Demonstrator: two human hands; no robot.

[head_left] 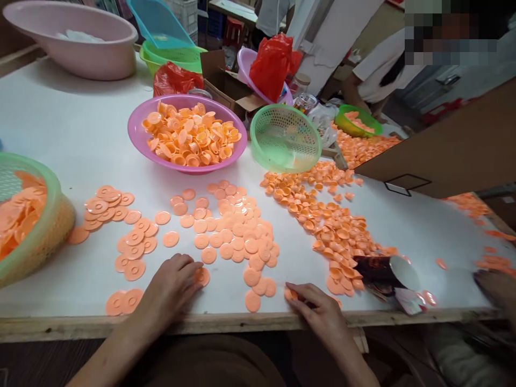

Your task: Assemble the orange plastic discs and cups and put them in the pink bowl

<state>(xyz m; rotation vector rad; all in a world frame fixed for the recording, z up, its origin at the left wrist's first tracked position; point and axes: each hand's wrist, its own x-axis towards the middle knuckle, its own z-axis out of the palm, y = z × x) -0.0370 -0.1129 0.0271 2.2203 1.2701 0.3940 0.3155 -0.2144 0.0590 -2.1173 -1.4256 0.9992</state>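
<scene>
My left hand (173, 285) rests low over the table near its front edge, with the fingers bent and closed at the rim of a flat orange disc (202, 277). Between the thumb and fingers of my right hand (320, 307) is a small orange plastic piece (290, 294), partly covered by the fingers. Flat orange discs (237, 231) lie spread across the middle, and others with a raised ring (135, 247) lie to the left. A long heap of small orange cups (314, 209) runs along the right side.
A pink bowl (135, 148) full of orange cups stands behind the discs. Beside it is a green colander (256, 142). Another green basket (52, 188) holds orange pieces at left. A dark mug (373, 271) lies at right, near a co-worker's hand (497, 287) and a cardboard panel (455, 145).
</scene>
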